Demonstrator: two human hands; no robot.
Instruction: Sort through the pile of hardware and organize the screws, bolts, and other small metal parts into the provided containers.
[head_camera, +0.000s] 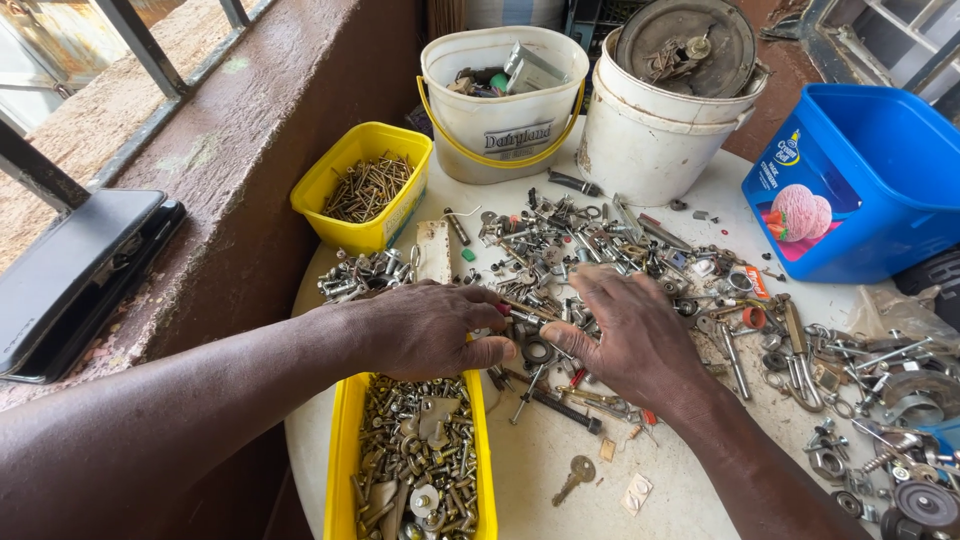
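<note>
Hands sorting hardware on a round table (560, 460).
Yellow tray (345, 450) holds bolts; yellow tub (330, 185) holds nails. Left hand (430, 328) and right hand (630, 335) rest on the scattered screws (560, 245), fingertips together, pinching small pieces.

Both hands are down in a big heap of mixed hardware (600, 250) mid-frame on a round white table (540, 470). The left hand (430, 328) and right hand (630, 335) nearly touch, fingertips pinching at small bolts. Long yellow tray (345, 450) of brass screws sits bottom center, small yellow tub (365, 185) of nails upper left, blue tub (860, 180) at right.
</note>
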